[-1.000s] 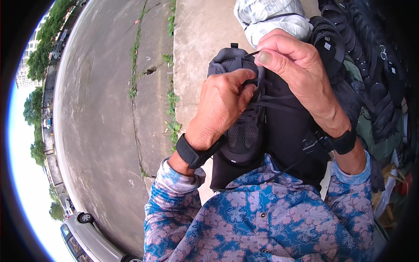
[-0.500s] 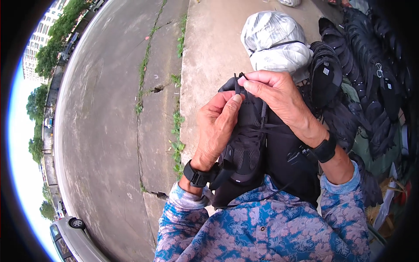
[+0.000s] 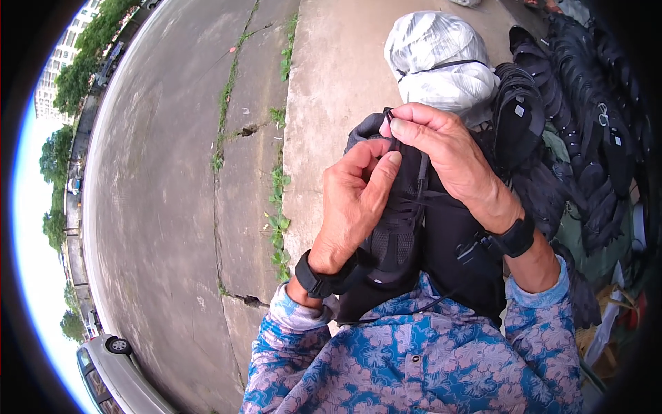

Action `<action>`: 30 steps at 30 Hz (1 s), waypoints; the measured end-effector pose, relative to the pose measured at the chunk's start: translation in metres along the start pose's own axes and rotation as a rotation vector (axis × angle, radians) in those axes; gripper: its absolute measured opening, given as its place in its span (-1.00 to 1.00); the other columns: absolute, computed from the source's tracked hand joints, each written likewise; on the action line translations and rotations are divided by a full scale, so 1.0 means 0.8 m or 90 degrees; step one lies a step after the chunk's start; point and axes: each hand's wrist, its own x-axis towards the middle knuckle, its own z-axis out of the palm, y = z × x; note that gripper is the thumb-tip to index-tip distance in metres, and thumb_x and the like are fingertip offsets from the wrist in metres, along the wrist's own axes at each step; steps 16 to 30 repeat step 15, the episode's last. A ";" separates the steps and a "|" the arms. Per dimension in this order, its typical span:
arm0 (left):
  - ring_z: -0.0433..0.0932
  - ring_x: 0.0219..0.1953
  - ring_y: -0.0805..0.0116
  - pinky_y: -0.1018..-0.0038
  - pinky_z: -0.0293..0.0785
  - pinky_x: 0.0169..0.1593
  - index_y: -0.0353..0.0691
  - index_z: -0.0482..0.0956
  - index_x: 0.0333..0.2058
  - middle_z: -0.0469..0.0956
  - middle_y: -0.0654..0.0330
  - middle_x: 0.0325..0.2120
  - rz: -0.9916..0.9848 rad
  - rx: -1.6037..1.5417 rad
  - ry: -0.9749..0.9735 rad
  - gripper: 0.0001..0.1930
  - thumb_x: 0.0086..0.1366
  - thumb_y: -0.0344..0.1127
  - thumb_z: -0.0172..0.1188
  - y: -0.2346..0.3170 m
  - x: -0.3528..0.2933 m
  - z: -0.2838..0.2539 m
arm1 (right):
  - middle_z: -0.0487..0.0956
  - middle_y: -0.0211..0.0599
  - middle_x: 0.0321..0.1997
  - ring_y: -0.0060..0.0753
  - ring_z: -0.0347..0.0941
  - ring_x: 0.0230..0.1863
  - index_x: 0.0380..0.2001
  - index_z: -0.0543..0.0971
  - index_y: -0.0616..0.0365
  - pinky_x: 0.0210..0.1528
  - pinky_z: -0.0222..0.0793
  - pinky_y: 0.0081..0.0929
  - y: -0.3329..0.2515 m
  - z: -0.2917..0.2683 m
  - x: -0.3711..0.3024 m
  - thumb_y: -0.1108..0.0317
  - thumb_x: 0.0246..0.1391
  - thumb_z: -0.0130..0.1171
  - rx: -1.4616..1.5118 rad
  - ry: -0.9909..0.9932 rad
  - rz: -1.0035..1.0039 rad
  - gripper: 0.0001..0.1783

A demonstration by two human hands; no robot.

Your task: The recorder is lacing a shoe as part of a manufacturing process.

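Note:
A black shoe upper (image 3: 394,250) with a mesh toe lies along my thigh, toe toward me and collar away. Its thin black shoelace (image 3: 423,185) runs up the front. Above the tongue, my right hand (image 3: 460,160) pinches a dark length of this lace between thumb and fingertips. Just below it, my left hand (image 3: 353,192) closes thumb and forefinger on the same lace. The fingers cover part of the lace and the shoe's opening.
A tied white plastic bundle (image 3: 445,62) stands beyond my knees. Stacks of black shoe uppers (image 3: 517,121) fill the right side. Cracked concrete (image 3: 158,193) with weeds (image 3: 278,221) stretches left, and a silver vehicle (image 3: 121,376) is at lower left.
My left hand has shifted slightly right and up, closer under my right hand. Both hands still pinch the lace above the shoe.

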 end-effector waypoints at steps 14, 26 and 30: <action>0.39 -0.02 -0.06 0.19 0.38 0.05 -0.29 0.38 0.08 0.38 -0.06 -0.06 0.217 0.429 0.064 -0.12 -0.20 -0.01 0.56 -0.041 -0.052 -0.016 | 0.21 -0.61 -0.54 -0.77 0.07 -0.59 -0.30 0.40 0.19 -0.51 0.10 -0.75 -0.063 -0.151 -0.013 0.17 0.36 -0.06 -0.172 -0.141 0.057 -0.71; 0.39 -0.02 -0.07 0.19 0.38 0.06 -0.28 0.39 0.08 0.39 -0.06 -0.06 0.211 0.421 0.057 -0.12 -0.20 0.00 0.56 -0.041 -0.052 -0.016 | 0.13 -0.64 -0.59 -0.78 0.02 -0.63 -0.32 0.37 0.15 -0.55 0.03 -0.78 -0.081 -0.191 -0.011 0.13 0.38 -0.08 -0.205 -0.098 0.061 -0.70; 0.39 -0.02 -0.07 0.19 0.38 0.06 -0.28 0.39 0.08 0.39 -0.06 -0.06 0.211 0.421 0.057 -0.12 -0.20 0.00 0.56 -0.041 -0.052 -0.016 | 0.13 -0.64 -0.59 -0.78 0.02 -0.63 -0.32 0.37 0.15 -0.55 0.03 -0.78 -0.081 -0.191 -0.011 0.13 0.38 -0.08 -0.205 -0.098 0.061 -0.70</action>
